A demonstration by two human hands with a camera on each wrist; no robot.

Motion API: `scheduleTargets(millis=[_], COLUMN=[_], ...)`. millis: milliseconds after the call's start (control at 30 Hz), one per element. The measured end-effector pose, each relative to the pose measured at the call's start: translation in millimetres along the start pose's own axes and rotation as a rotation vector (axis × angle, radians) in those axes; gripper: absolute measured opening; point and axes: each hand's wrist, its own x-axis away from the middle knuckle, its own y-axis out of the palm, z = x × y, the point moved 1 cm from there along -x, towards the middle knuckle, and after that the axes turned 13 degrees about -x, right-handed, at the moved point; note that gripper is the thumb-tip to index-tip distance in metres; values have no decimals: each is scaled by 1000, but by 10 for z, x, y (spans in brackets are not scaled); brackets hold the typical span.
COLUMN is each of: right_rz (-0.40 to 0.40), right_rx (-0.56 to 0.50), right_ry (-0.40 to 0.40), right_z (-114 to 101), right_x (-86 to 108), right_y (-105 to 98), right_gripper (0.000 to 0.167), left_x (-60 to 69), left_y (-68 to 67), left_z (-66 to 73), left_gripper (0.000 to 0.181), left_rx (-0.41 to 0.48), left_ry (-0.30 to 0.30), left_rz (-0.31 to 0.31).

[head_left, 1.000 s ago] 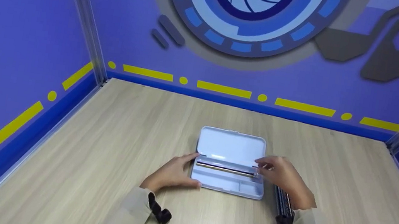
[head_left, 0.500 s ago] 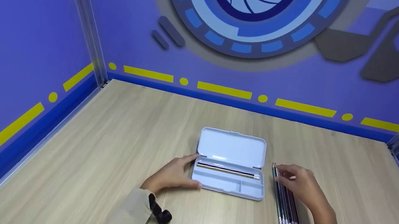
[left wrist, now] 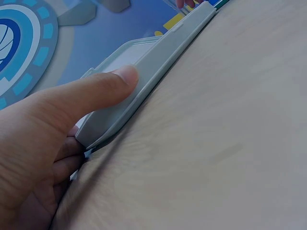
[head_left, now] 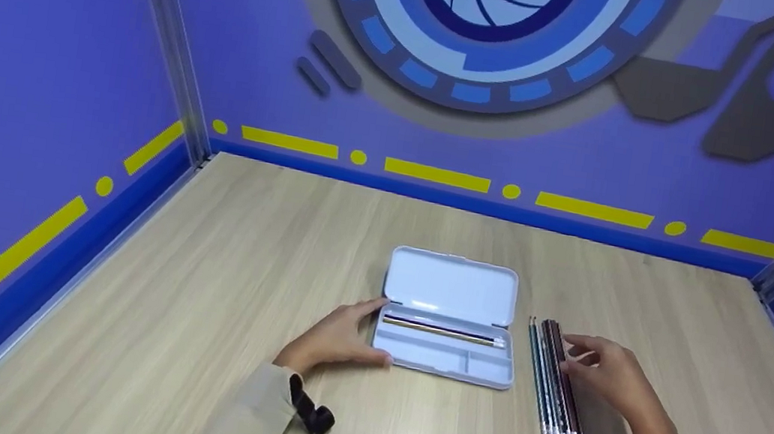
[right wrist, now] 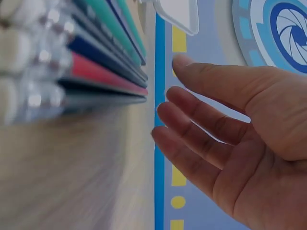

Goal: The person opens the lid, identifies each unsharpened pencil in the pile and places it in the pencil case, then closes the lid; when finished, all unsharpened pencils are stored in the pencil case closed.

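A white pencil case [head_left: 420, 350] lies with its lid [head_left: 451, 285] raised. At the case's left end is my left hand [head_left: 339, 333], gripping it; the left wrist view shows the thumb [left wrist: 127, 79] on the near wall and the other fingers round the corner. A few pencils [head_left: 443, 331] lie in the long back compartment. Right of the case, several eraser-tipped pencils [head_left: 555, 384] lie side by side on the table. My right hand [head_left: 611, 370] is beside them at their right edge, fingers loosely bent and holding nothing; in the right wrist view these fingers [right wrist: 192, 139] stand apart from the pencils.
The wood-grain table [head_left: 239, 242] carries the case and pencils. Blue-purple panels [head_left: 245, 38] with yellow marks close off its back and sides, joined by metal posts [head_left: 169, 43]. Black straps with small devices [head_left: 314, 415] sit on both wrists.
My right hand has moved from above the case's right end, across the loose pencils, to their right side. The left hand stays on the case.
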Motion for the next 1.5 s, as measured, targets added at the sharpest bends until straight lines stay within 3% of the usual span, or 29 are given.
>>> scheduleTargets(millis=[267,467,867,1300,1500], right_rz=[-91,-131,-115,-95,-97], right_rx=[-34,-41,-32,-80,-85], right_ry=[131,186,172,232,263], right_z=[84,137,234,197,211], right_x=[31,30,29,53,65], right_y=[-14,-49,-89,-88,-69], right_gripper=[50,50,47,50,50], left_x=[2,-2,1,2,2], left_y=[-4,-6,-25,-24,-7], left_z=[2,9,34,34,21], left_gripper=[101,101,101,100,101], left_rx=[12,-7,-15,-2,-1], left_ry=[-2,15,13,26,-2], left_rz=[-1,5,1,22,13])
